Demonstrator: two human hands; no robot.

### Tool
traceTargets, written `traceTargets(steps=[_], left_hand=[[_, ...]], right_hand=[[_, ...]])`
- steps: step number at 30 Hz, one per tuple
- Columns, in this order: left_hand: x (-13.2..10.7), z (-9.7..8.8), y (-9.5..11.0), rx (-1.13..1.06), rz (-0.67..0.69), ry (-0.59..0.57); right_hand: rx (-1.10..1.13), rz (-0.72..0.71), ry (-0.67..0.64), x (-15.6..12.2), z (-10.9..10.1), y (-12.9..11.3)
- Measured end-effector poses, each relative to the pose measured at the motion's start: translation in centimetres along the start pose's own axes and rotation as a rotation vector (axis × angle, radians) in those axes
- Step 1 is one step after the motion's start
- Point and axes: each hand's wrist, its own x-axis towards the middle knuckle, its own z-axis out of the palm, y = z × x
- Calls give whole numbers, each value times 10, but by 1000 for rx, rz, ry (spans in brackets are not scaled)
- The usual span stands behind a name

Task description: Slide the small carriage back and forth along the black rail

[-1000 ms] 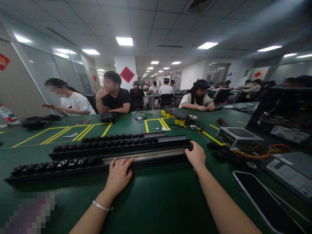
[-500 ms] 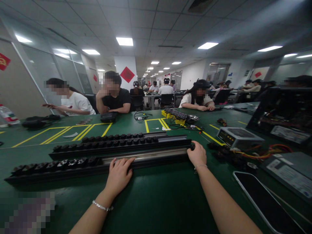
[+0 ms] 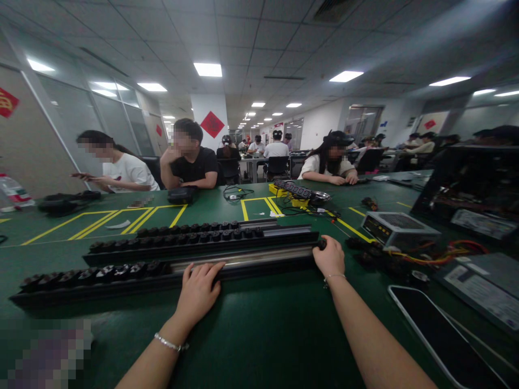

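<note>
Long black rail [image 3: 259, 261] flat on the green counter [image 3: 259, 340], reaching from left of the left hand [image 3: 200, 292] across to the right hand [image 3: 330, 256]. Resting loosely spread over the near edge with the left hand, gripping nothing, probably for steadying. Pinching narrowly, with the right hand, a small black piece [image 3: 322, 244] at the rail's end, apparently for control; exact seating hard to tell. Left of the left hand, black knobs [image 3: 87, 276] in a row, likely lined up by the rail's walls. Beyond both hands, two similar rails [image 3: 203, 249]. Right of the right hand, a phone [image 3: 444, 335] and grey metal box [image 3: 399, 229].
</note>
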Motion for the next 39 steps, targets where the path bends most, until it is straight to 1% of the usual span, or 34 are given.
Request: traceTargets(steps=[4, 14, 21, 34, 39], left_hand=[[0, 1, 0, 5, -5, 2], [0, 2, -1, -3, 1, 4], [0, 2, -1, -2, 1, 1], [0, 3, -1, -3, -10, -12], [0, 3, -2, 1, -11, -6]], right_hand=[[27, 2, 11, 0, -1, 1], [57, 61, -20, 1, -4, 2], [38, 82, -44, 1, -7, 2], [41, 95, -50, 4, -11, 3], [30, 143, -74, 6, -15, 3]])
